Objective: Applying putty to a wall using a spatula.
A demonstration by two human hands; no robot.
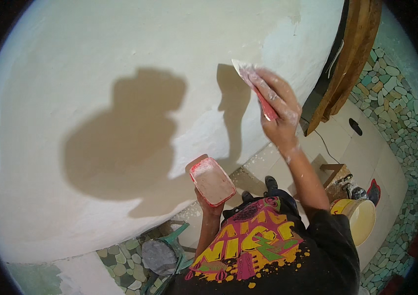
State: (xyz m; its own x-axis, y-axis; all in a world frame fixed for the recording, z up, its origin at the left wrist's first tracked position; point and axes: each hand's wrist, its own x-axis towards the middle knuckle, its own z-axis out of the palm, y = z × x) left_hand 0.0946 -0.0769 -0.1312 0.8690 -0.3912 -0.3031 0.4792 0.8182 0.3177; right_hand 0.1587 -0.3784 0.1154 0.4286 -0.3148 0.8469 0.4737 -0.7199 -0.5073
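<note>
My right hand (277, 101), smeared with white, is raised in front of the wall and closed round a putty knife (268, 108) with a red handle. Its pale, coated blade points up and left toward the wall; whether it touches the surface I cannot tell. Lower down, my left hand (210, 202) supports a red rectangular tub (213, 182) from below, most of its fingers hidden under it. Pale, creamy filler lies inside the tub, and white residue coats its rim. The wall (71, 59) is off-white with lighter patches, and my shadow falls across it.
On the tiled floor at right stand a yellow bucket (362, 222) and a small wooden stool (337, 182) with items on it. A brown wooden panel (354, 59) leans beside the wall's right end. Lower left, a green-framed object (174, 241) stands near a grey round lid-like thing (158, 256).
</note>
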